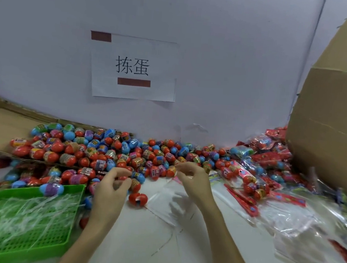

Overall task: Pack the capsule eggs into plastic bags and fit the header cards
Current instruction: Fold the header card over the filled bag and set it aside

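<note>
Left hand (111, 185) fingers curled round an egg (123, 178), looks light, hard, slick, cup it; right hand (194, 181) fingers pinching the limp bag (167, 203) at its mouth.

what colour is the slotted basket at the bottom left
The basket is bright green, clearest in the head view.

The left hand (112, 186) curls over capsule eggs (94, 151), its grip hidden; fingertips of the right hand (193, 182) blur; the green basket (14, 190) runs off the left and bottom edges; egg labels are unreadable.
</note>
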A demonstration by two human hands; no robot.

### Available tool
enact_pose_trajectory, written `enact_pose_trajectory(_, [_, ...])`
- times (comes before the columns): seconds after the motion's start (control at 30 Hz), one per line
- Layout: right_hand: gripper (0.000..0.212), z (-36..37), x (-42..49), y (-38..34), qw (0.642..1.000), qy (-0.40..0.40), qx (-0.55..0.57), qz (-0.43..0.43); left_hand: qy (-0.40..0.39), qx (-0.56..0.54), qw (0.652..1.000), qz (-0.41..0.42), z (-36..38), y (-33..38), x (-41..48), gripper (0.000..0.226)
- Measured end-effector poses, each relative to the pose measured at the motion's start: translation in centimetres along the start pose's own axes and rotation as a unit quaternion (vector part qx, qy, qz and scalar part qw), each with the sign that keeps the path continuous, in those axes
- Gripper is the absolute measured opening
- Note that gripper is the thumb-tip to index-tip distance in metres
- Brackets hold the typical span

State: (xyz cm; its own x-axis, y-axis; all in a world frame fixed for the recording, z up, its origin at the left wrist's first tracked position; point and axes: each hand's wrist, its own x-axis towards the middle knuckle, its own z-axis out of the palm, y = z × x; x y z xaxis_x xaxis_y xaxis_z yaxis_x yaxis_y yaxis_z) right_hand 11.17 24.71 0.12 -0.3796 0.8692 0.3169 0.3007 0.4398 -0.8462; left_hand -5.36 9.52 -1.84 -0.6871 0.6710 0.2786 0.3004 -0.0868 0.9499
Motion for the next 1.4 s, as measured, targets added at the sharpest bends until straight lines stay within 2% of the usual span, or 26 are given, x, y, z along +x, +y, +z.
enact_pose_trajectory(0.1, [0.031,-0.2,-0.2,1.1,0.989,-0.104,-0.1,0.041,-0.015,0.037,0.999,0.015,-0.1,-0.1,-0.1,0.025])
enact_pose_trajectory(0.17, [0.038,0.0,-0.2,1.7,0.96,-0.172,-0.217,0.042,-0.031,0.058,0.998,0.022,-0.2,-0.2,0.0,0.028])
enact_pose_trajectory(0.2, [0.036,0.1,-0.2,1.9,0.951,-0.18,-0.249,0.036,-0.041,0.07,0.996,0.025,-0.2,-0.2,0.1,0.028])
enact_pose_trajectory(0.37, [0.008,0.7,-0.1,2.3,0.966,-0.115,-0.232,0.014,-0.11,0.166,0.977,0.076,0.1,-0.2,-0.5,0.02])
enact_pose_trajectory(0.57, [0.023,1.2,0.3,1.9,0.991,-0.043,-0.127,-0.002,-0.141,0.252,0.949,0.125,0.4,-0.5,-0.9,0.009])
enact_pose_trajectory(0.67, [0.021,1.2,0.1,1.1,0.998,-0.029,-0.041,-0.03,-0.131,0.252,0.952,0.114,0.3,-0.6,-0.7,0.02])
enact_pose_trajectory(0.77, [0.022,1.3,-0.2,-0.1,0.998,-0.036,0.026,-0.054,-0.132,0.197,0.968,0.085,0.4,-0.5,-0.6,0.047])
enact_pose_trajectory(0.87, [0.022,1.8,-0.8,-1.4,0.991,-0.077,0.079,-0.077,-0.151,0.028,0.988,0.009,0.4,-0.1,-0.5,0.062])
enact_pose_trajectory(0.93, [0.02,2.3,-1.4,-1.9,0.984,-0.11,0.105,-0.089,-0.141,-0.05,0.988,-0.02,0.1,0.1,-0.4,0.055])
enact_pose_trajectory(1.03, [0.02,3.1,-1.9,-2.2,0.977,-0.143,0.107,-0.114,-0.107,-0.078,0.991,-0.015,-0.2,0.3,0.0,0.021])
enact_pose_trajectory(1.07, [0.019,3.3,-1.9,-2.3,0.977,-0.14,0.111,-0.12,-0.092,-0.077,0.993,-0.011,-0.4,0.3,-0.1,0.017])
enact_pose_trajectory(1.2, [0.014,3.0,-1.6,-2.4,0.981,-0.091,0.145,-0.093,-0.06,-0.078,0.995,-0.019,-0.5,0.5,-0.2,0.013])
enact_pose_trajectory(1.3, [0.02,2.2,-1.0,-1.9,0.984,-0.05,0.162,-0.056,-0.057,-0.077,0.995,-0.023,-0.5,0.6,-0.2,0.014])
enact_pose_trajectory(1.4, [0.02,1.4,-0.4,-0.7,0.983,0.028,0.184,0.004,-0.043,-0.085,0.995,-0.023,-0.6,0.6,-0.2,0.012])
